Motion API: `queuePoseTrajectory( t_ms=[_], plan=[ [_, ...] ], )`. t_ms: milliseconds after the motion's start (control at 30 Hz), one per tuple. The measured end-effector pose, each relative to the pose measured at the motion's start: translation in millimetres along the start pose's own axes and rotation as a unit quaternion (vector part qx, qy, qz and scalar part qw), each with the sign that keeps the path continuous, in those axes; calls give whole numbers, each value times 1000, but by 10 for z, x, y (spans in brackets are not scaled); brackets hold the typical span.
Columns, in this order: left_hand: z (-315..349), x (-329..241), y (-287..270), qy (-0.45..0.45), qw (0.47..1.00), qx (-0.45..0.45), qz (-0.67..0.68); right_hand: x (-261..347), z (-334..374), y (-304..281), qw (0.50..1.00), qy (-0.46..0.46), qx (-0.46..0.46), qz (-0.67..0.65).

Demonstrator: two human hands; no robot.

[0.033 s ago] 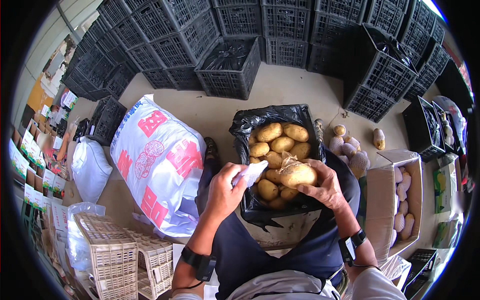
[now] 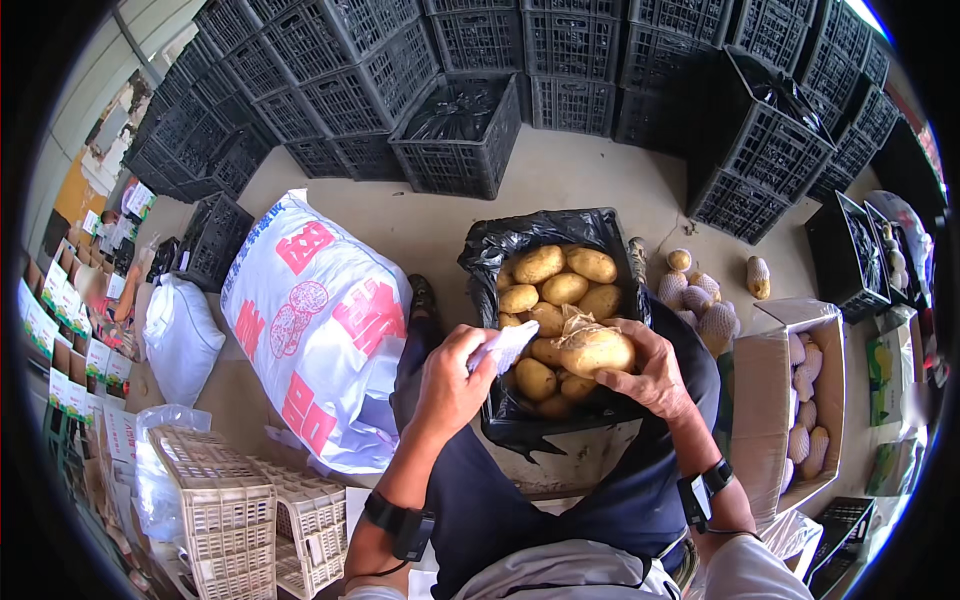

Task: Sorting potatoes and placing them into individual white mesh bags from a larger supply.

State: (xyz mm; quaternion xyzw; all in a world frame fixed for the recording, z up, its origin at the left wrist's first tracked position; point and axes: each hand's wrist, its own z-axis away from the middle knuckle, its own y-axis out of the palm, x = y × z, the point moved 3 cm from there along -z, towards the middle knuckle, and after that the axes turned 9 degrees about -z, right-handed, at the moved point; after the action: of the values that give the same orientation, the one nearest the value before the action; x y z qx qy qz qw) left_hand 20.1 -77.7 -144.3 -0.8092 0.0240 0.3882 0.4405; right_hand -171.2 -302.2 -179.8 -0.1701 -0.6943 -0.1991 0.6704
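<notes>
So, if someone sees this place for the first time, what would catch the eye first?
Probably the black-lined container of bare potatoes in the middle, where the right hand holds one large potato above it and the left hand grips a pale, crumpled piece. Next, the big white sack with pink print, left of it, and the stacked black crates across the top.

Near the centre of the frame, the left grip (image 2: 455,378) and its pale netting (image 2: 500,348) have shifted very slightly rightward, the black wristband (image 2: 411,533) too.
</notes>
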Motion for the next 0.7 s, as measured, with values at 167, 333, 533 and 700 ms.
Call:
queuePoseTrajectory(
  t_ms=[167,333,533,700],
  plan=[
    [-27,-89,127,-1,999,26,-42,254,24,-40,996,-28,45,75],
    [-53,-173,192,17,997,61,-47,549,36,127,970,-86,154,165],
    [-73,-264,189,37,994,88,-53,572,-93,344,952,-60,241,180],
    [-19,-271,238,33,995,95,-27,332,-94,346,946,29,275,169]
  ],
)
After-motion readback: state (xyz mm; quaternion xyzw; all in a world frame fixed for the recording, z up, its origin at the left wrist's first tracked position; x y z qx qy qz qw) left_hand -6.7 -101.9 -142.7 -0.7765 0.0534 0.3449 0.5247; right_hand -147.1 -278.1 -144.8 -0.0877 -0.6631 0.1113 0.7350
